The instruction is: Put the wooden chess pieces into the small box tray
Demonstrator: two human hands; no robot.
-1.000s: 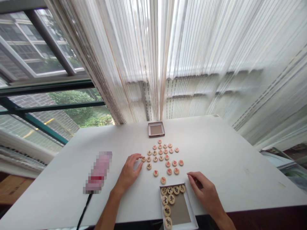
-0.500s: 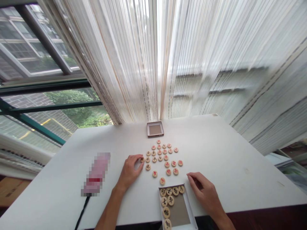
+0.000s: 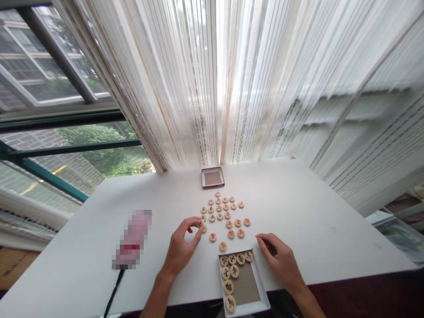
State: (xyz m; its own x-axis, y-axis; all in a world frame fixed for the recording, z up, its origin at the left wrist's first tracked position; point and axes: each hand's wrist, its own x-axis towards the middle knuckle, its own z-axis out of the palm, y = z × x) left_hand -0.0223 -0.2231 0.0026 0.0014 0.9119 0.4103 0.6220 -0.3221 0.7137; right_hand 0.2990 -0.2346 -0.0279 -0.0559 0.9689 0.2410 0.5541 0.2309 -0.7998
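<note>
My left hand (image 3: 182, 245) pinches a round wooden Chinese chess piece (image 3: 201, 224) between thumb and forefinger. It is at the left edge of the group of pieces, over or touching another black-marked piece; I cannot tell which. Loose red-marked pieces (image 3: 240, 233) and black-marked ones (image 3: 212, 217) lie face up in uneven rows. My right hand (image 3: 278, 258) rests on the table right of the open box, its fingers curled together with nothing visible in them. Inside the box (image 3: 263, 293), black-marked pieces (image 3: 228, 287) line the far and left sides.
A shallow box lid (image 3: 212, 177) lies at the back of the white table (image 3: 298, 198). To the left is a blurred-out pink object (image 3: 134, 238) with a black cord (image 3: 114, 291). String curtains (image 3: 218, 88) and a window stand behind.
My left hand has moved slightly right and nearer me with the piece pinched in it, from the end of a row to the piece below. My right hand has barely moved.
</note>
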